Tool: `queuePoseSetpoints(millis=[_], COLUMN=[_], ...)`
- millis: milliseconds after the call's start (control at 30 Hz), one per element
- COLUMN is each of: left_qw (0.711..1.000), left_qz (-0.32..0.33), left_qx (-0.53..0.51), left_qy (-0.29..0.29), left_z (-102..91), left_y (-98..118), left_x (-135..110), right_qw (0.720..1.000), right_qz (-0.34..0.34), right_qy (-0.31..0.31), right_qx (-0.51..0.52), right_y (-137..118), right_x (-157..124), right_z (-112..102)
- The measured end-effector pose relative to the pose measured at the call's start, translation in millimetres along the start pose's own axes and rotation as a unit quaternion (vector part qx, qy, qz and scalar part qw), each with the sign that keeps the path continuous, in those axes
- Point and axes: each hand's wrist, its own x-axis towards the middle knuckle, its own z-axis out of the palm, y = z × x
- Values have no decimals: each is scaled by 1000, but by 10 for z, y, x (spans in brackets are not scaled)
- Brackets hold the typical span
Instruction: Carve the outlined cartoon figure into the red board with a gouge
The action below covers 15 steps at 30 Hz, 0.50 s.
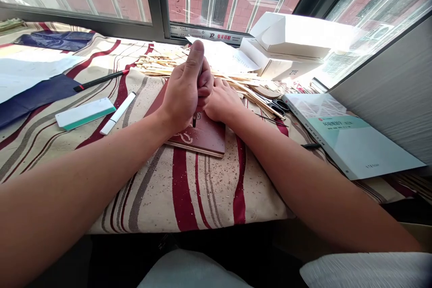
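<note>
Left hand (pixel 184 87) stands clenched, thumb pointing up, around a slim tool (pixel 194 122) whose handle is lost inside the fist; only its dark lower end shows, pointing down at the board right below. Right hand (pixel 223 100) lies just beside that fist, low over the board, fingers reaching away from the person; from where I stand I cannot tell whether they grip anything or only press down. Directly under both hands sits the reddish-brown board (pixel 212 139), its near edge toward the person, with a pale looping groove (pixel 185 137) cut into its face just below the left wrist. Wood crumbs (pixel 151 184) are scattered around it on the striped cloth (pixel 218 207).

To the left of the fist lie a white marker (pixel 118 113), then a white-and-green box (pixel 85 113), and beyond them a black-and-red pen (pixel 101 80). Past the hands, thin wooden strips (pixel 153 66) are heaped loosely, with a white sheet (pixel 232 56) behind. Right of the right hand are black-handled scissors (pixel 279 107), and farther right a thick pale paperback book (pixel 367 139). Beyond the scissors, an open white ZTE carton (pixel 290 67) stands against the window.
</note>
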Motion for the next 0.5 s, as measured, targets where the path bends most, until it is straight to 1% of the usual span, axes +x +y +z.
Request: queuePoseSetpoints(millis=[100, 167, 200, 267, 333, 367, 400, 500], left_qw=[1000, 999, 999, 998, 998, 998, 998, 997], left_qz=[5, 20, 27, 32, 27, 25, 23, 10], left_qx=[-2, -1, 2, 12, 11, 4, -4, -5], left_qy=[12, 29, 39, 54, 56, 55, 58, 74], left_z=[19, 32, 37, 42, 40, 35, 30, 11], left_y=[-22, -58, -77, -107, -117, -114, -107, -81], left_x=[12, 24, 29, 35, 37, 39, 42, 59], right_qw=[1000, 1000, 999, 995, 984, 979, 976, 973], right_qz=[2, -7, -25, -97, -172, -197, -209, -214], right_qy=[0, 15, 26, 37, 24, 14, 4, -9], right_qx=[0, -3, -3, 4, 28, 43, 58, 86], right_y=[-9, 0, 9, 35, 67, 83, 99, 129], right_x=[-6, -4, 0, 17, 47, 65, 82, 120], right_z=[-7, -4, -1, 7, 20, 29, 39, 68])
